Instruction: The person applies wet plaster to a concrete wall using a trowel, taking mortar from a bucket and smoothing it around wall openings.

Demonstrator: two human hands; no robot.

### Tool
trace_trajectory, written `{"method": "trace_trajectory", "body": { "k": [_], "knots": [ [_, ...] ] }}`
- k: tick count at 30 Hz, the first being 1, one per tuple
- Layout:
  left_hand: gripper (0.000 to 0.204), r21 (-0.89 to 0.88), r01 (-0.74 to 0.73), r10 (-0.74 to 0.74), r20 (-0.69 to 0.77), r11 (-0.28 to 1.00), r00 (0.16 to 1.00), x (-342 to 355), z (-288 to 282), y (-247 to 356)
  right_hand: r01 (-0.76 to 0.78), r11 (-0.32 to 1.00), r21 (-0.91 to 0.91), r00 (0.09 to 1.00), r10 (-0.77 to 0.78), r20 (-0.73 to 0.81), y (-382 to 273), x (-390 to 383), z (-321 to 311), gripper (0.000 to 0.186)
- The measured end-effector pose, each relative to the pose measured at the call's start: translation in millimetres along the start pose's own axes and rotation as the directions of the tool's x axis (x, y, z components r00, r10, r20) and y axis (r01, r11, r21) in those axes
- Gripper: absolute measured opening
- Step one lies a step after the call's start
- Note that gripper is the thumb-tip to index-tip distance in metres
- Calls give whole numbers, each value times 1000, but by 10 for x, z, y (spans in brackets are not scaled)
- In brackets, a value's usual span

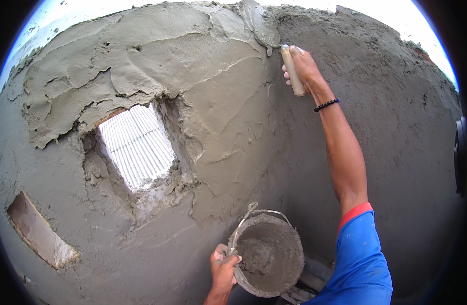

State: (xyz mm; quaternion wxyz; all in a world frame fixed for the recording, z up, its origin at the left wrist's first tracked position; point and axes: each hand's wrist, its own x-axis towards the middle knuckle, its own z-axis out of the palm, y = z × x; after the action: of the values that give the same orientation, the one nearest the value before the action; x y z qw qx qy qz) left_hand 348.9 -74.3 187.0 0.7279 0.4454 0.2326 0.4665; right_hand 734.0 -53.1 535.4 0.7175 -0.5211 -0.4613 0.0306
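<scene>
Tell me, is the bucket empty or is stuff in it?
Not empty: grey mortar lies inside the bucket, and its inner walls are smeared too. How deep it is, I cannot tell.

The left hand [223, 267] grips the bucket [299, 244] by its left rim; wet mortar [264, 251] lies inside. High above the bucket, the right hand [303, 66] holds a trowel [293, 73] by its handle, the mortar-coated blade against the wall [218, 117] at the corner. Up and left of the bucket is a square opening [137, 147]; well left of it, a narrow slot [40, 231]. Right of the bucket, a blue sleeve [363, 254].
</scene>
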Motion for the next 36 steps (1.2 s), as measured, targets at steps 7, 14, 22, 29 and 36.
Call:
{"method": "trace_trajectory", "body": {
  "k": [7,14,22,29,36],
  "knots": [
    [26,-4,10,-10,8,1000,1000,-39,-23,28,-85,994,67,995,88,-43,166,-346,101,40],
    [23,-1,15,-15,-11,1000,1000,-66,30,66,-218,967,129,976,219,8,693,-944,-77,40],
    [22,11,20,-19,-71,1000,997,-158,-38,152,2,960,-279,1000,-2,2,-546,-839,-463,41],
    [22,33,-10,12,-57,999,998,-217,-24,114,105,813,-573,994,-65,91,-1509,259,-560,43],
    [23,-7,0,0,-83,1000,997,-258,-151,48,161,715,-681,985,-70,160,-1761,334,-175,43]
  ]
}}
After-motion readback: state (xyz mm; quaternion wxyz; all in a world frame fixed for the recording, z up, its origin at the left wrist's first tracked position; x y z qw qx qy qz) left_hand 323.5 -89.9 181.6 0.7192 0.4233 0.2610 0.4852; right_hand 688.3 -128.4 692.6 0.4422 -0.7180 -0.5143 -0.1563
